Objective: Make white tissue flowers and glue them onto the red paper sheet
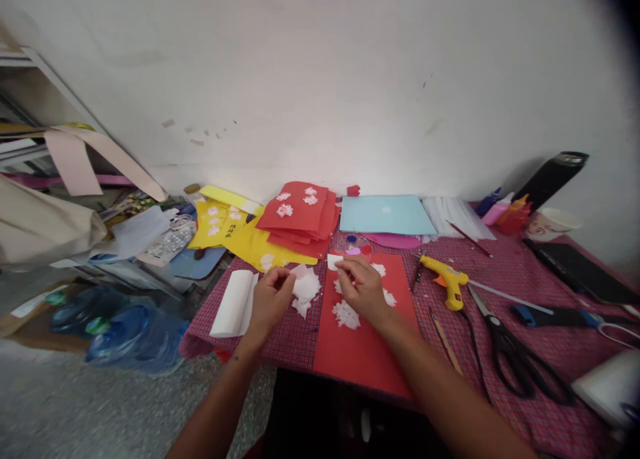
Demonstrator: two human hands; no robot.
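My right hand [366,287] is closed in a pinch on a small white piece of paper [334,262]. It hovers over a red sheet [363,352] that bears several crumpled white tissue flowers [346,314]. My left hand [273,298] is also pinched, thumb against the fingers. A thin white tissue piece [300,270] shows at its fingertips. Close by on the tablecloth lies a heap of torn white tissue [306,287]. Left of that hand is a roll of white tissue [234,304]. The fingers partly cover some flowers.
Red cards with white flowers [293,209] are stacked behind, beside yellow sheets [247,236] and a light blue sheet [380,212]. On the right lie a yellow glue gun [453,286], black scissors [520,356] and a pencil [469,238]. A black flask [557,179] and paper cup [553,224] stand at the back right.
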